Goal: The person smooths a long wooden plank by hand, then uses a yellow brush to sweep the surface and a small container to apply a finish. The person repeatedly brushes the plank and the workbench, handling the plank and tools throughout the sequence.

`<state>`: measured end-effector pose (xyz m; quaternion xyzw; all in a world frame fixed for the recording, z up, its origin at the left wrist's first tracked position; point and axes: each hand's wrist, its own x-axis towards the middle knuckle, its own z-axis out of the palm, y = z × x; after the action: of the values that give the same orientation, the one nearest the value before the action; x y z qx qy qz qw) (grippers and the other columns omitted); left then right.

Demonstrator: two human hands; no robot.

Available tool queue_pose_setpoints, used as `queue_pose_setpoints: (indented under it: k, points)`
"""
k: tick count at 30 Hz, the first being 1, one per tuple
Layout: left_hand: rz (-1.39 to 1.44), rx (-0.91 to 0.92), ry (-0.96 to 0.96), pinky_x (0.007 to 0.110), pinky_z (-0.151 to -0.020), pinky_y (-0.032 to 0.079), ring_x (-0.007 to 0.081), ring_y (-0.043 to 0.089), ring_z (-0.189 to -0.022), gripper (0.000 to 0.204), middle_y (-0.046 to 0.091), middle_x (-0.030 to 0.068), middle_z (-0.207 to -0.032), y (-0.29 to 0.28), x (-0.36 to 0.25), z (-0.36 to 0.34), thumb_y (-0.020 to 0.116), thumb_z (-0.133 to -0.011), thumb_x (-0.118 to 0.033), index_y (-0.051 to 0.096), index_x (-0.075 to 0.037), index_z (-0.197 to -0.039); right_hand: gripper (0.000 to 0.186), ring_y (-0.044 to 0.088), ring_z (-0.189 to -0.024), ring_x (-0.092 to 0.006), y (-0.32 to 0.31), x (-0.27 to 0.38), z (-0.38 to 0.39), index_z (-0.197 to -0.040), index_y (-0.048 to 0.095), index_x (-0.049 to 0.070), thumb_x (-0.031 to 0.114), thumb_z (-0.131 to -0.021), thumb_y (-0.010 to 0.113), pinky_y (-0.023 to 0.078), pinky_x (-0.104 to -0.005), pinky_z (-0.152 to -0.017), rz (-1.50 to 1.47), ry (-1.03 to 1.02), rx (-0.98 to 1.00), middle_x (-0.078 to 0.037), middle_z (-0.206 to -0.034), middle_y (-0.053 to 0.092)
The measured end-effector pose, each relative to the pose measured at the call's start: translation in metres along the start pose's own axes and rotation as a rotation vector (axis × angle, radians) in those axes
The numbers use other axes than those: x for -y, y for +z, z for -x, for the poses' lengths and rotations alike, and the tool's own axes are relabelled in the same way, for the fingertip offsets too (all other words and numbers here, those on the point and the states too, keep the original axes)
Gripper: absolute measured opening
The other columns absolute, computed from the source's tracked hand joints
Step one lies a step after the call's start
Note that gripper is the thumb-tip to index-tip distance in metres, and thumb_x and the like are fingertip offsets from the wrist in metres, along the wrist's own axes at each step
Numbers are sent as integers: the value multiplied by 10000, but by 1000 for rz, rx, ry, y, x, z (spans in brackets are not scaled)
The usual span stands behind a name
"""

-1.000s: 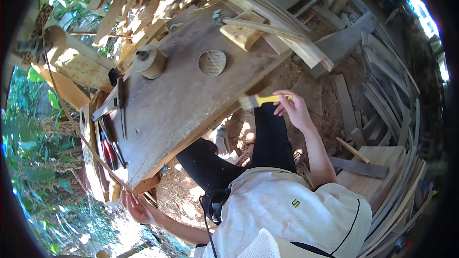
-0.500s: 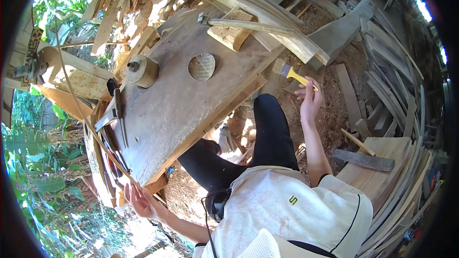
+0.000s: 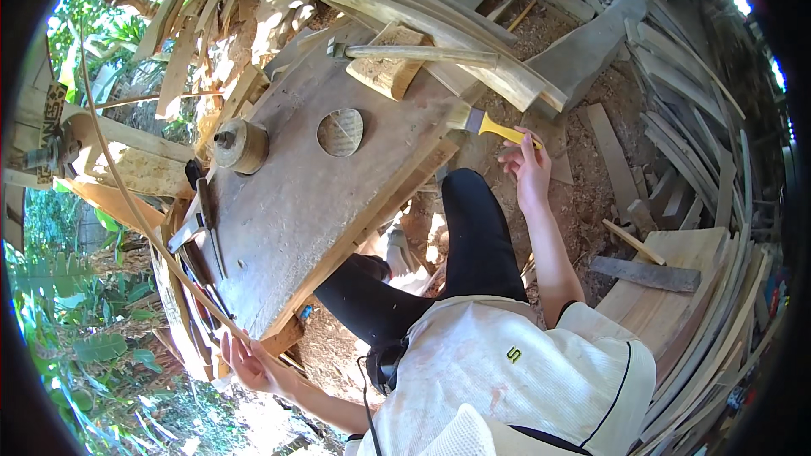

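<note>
My right hand (image 3: 530, 171) is closed on the yellow handle of a flat paintbrush (image 3: 500, 129). Its pale bristles reach the right edge of the wooden worktable (image 3: 287, 203). At the table's near left corner, my left hand (image 3: 256, 369) has its palm up and fingers curled at the end of a long thin wooden strip (image 3: 139, 190), which it appears to hold. The strip arcs away to the far left. A pale round disc (image 3: 340, 133) lies flat on the tabletop, with a round wooden block (image 3: 241, 147) left of it.
Hand tools (image 3: 205, 203) lie along the table's left edge. A long-handled tool (image 3: 422, 53) rests at the far end against a wood chunk (image 3: 387, 74) and curved planks (image 3: 422, 17). A thick board (image 3: 667, 253) and stacked strips stand at right. My knees are beside the table.
My right hand has brought the paintbrush left, so its bristles now meet the table's edge. The left hand stays at the corner with the strip. The whole view has shifted slightly.
</note>
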<state>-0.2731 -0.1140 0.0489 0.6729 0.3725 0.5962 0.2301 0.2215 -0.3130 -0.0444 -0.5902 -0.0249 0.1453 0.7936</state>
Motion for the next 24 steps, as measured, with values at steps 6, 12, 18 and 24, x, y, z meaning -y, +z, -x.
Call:
queue_pose_setpoints:
  k: [6, 12, 18, 24]
  points:
    - [-20, 35, 49, 434, -1024, 565, 348, 619, -1226, 326, 540, 240, -1392, 1, -6, 1, 683, -961, -42, 616, 83, -1254, 356, 698, -694, -118, 18, 13, 27, -1300, 603, 16, 294, -1110, 488, 471, -201, -535, 142, -288, -18, -95, -976, 707]
    - [-31, 40, 6, 442, -1031, 563, 362, 615, -1236, 326, 534, 241, -1395, 6, -4, -1, 686, -953, -21, 622, 66, -1261, 326, 726, -724, -125, 54, 45, 23, -1294, 615, 10, 250, -1103, 505, 469, -189, -518, 249, -301, 281, -128, -999, 731]
    - [1, 1, 3, 431, -1034, 574, 368, 612, -1251, 346, 537, 240, -1392, -4, 2, 7, 709, -933, -22, 627, 55, -1261, 253, 704, -761, -147, 65, 58, 28, -1233, 626, -28, 149, -1086, 522, 582, -254, -669, 401, -518, 127, -137, -1072, 709]
    - [-1, -15, -28, 429, -1046, 572, 352, 612, -1250, 333, 539, 227, -1406, -14, 11, 11, 695, -935, -15, 643, 31, -1261, 223, 581, -592, -73, 86, 70, 21, -1131, 670, -10, 173, -1076, 555, 465, -242, -525, 560, -357, 295, -46, -790, 659]
